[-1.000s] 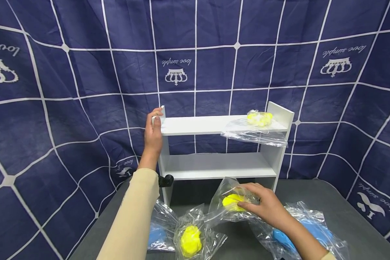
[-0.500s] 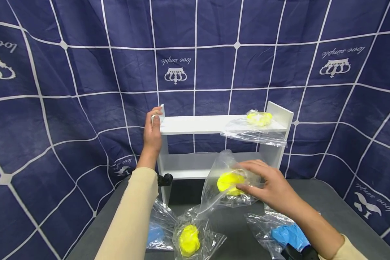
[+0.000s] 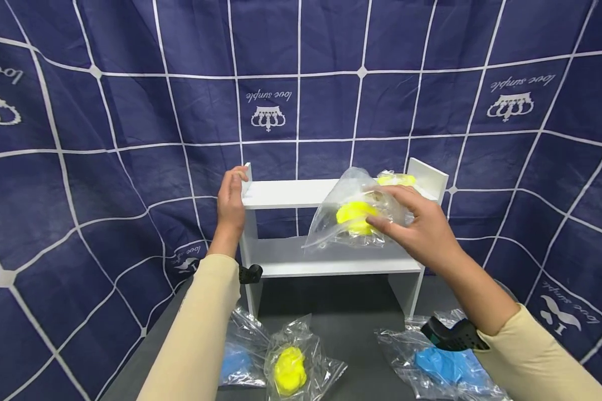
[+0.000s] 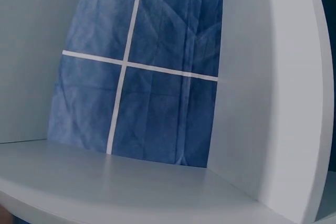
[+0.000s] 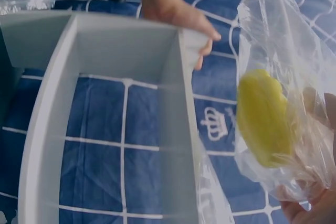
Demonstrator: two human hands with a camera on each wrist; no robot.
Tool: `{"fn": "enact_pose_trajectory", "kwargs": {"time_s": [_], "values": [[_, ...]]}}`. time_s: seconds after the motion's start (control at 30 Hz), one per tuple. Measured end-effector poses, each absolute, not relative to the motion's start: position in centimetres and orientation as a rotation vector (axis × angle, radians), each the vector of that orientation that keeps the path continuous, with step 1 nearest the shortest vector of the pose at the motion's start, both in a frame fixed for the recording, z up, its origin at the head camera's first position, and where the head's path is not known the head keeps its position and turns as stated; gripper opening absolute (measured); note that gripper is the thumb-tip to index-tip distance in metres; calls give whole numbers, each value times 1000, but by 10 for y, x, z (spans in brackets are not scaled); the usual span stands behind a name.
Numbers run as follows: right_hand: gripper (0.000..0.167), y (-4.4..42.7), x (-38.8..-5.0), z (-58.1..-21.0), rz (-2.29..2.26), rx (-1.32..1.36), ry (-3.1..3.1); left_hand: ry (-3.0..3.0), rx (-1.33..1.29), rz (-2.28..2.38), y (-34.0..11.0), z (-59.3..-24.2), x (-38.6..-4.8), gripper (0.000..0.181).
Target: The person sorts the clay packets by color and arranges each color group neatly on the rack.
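Note:
My left hand (image 3: 231,200) grips the top of the left side panel of a white two-tier shelf (image 3: 291,195). Raised before the upper tier, my right hand (image 3: 426,228) pinches a clear zip bag (image 3: 326,214) with a yellow clay-like lump (image 3: 352,216) inside. In the right wrist view the lump (image 5: 262,119) shows through the plastic, and fingertips (image 5: 296,212) hold the bag from the right. Behind the raised bag, another bagged yellow lump (image 3: 397,179) sits at the upper tier's right end, partly hidden. The left wrist view looks into the shelf, where the lower board (image 4: 131,182) shows.
On the dark table (image 3: 326,301) lie a bagged yellow lump (image 3: 290,370) at front centre, a bagged blue lump (image 3: 236,362) to its left and bagged blue material (image 3: 441,365) at right, partly under my right forearm. A blue gridded curtain (image 3: 180,111) hangs behind and at both sides.
My right hand has lifted the bag with the yellow lump from near the table up to the height of the upper tier. The left hand stays on the side panel.

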State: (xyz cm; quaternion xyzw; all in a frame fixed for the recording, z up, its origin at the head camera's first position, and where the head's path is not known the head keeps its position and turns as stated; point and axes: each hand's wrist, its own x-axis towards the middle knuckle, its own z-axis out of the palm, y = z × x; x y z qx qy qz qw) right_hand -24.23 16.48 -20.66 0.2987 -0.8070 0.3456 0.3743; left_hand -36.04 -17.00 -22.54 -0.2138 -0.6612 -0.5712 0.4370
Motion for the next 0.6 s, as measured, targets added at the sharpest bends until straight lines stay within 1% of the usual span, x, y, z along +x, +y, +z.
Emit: {"fn": "enact_pose_trajectory", "kwargs": {"time_s": [0.1, 0.37, 0.6], "values": [[49, 167, -252, -199, 925, 692, -2070, -1655, -509, -1411, -172, -229, -376, 34], [47, 164, -284, -183, 954, 606, -2083, -1715, -499, -1402, -173, -228, -379, 43], [49, 159, -313, -171, 873, 552, -2138, -1735, -469, -1357, -174, -231, -378, 44]]}}
